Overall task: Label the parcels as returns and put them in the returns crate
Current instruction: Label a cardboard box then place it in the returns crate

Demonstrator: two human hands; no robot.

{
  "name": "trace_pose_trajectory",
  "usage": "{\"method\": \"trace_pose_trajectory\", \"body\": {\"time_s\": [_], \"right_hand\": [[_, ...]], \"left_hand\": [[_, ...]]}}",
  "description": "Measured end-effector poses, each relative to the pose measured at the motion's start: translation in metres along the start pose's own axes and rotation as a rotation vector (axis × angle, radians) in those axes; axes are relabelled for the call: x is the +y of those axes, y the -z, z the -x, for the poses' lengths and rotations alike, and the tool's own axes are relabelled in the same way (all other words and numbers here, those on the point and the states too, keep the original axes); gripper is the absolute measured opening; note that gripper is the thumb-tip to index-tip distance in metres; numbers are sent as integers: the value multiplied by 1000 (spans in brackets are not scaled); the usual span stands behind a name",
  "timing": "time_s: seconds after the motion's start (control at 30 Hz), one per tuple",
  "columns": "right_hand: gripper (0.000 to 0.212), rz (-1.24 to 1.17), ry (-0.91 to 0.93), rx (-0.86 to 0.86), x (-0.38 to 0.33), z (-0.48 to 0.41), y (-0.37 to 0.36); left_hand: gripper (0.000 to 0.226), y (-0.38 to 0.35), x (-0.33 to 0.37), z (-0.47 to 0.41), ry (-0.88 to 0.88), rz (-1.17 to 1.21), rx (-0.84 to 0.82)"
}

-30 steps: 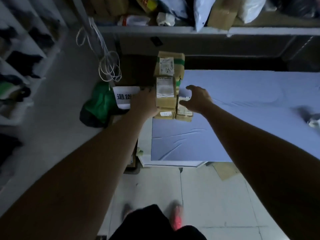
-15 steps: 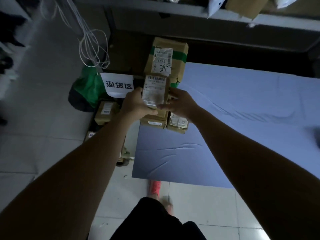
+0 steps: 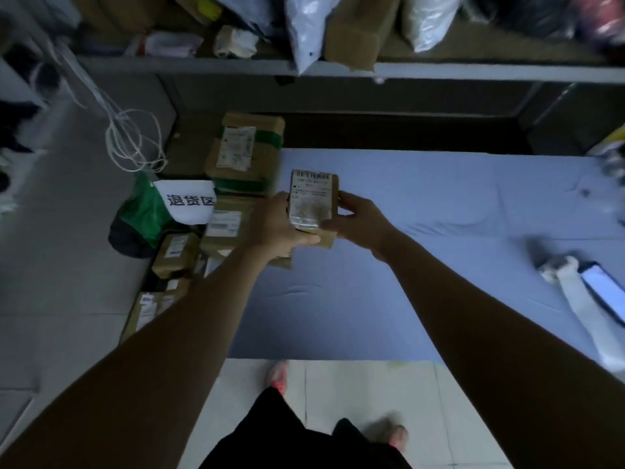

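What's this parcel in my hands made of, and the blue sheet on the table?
Parcel: likely matte brown cardboard, judging by its boxy tan edges; its label looks like slightly glossy white paper. Blue sheet: probably soft matte fabric, since it wrinkles.

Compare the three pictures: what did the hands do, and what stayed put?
The left hand and right hand gripped the top parcel at the table corner and lifted it, label up. The green-taped box and the white sign stayed put.
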State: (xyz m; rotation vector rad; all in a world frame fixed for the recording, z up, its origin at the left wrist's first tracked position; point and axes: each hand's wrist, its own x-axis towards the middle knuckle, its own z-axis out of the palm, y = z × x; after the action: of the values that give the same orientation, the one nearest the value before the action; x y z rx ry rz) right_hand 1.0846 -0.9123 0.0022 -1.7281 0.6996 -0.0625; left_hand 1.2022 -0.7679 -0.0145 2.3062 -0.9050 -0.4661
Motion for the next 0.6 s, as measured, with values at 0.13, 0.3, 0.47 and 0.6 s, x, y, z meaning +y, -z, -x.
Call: {"method": "trace_pose_trajectory", "body": {"time_s": [0.13, 0.3, 0.47, 0.6], "right_hand": [[59, -39, -23, 111, 50, 62, 80], [56, -18, -105, 211, 120, 123, 185], [68, 20, -230, 288, 178, 159, 251], [69, 2, -306, 326, 212, 158, 286]], "left_hand": [[73, -81, 80, 27, -27, 69, -32], [78, -176, 178, 60, -36, 161, -170], [81, -254, 248, 73, -8, 101, -233], [88, -307, 272, 58, 77, 91, -272]]}}
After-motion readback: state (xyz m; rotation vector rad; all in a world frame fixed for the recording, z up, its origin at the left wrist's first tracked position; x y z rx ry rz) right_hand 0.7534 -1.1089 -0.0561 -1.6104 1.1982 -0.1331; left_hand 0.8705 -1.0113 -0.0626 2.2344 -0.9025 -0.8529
